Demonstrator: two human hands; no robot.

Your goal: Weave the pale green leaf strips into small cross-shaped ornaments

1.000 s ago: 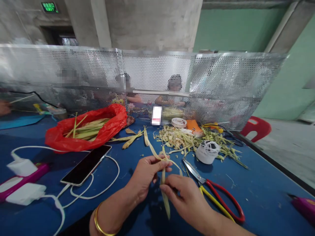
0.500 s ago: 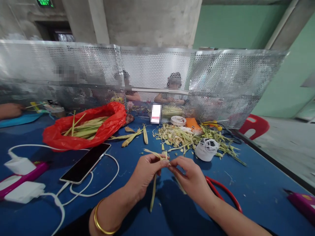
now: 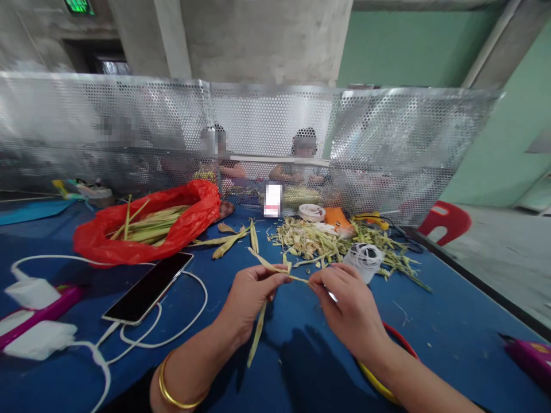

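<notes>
My left hand (image 3: 249, 298), with a gold bangle on its wrist, pinches a yellow-green leaf strip (image 3: 272, 268) above the blue table (image 3: 301, 367). One end of the strip sticks up and left; another length hangs down below my fingers. My right hand (image 3: 350, 307) pinches the same strip a little to the right, so a short piece is stretched between the two hands. Red and yellow scissors (image 3: 390, 367) lie under my right wrist, mostly hidden.
A red bag of green leaves (image 3: 146, 226) lies at the left, with a phone (image 3: 148, 287) on a white cable and chargers (image 3: 34, 338) nearer me. Leaf scraps (image 3: 318, 241), a thread spool (image 3: 364, 258) and tape sit ahead. A perforated metal screen (image 3: 387, 143) separates other seated people.
My right hand rose from the hanging lower end of the strip, met my left hand, then drew apart to the right, stretching the strip. It now covers the scissors.
</notes>
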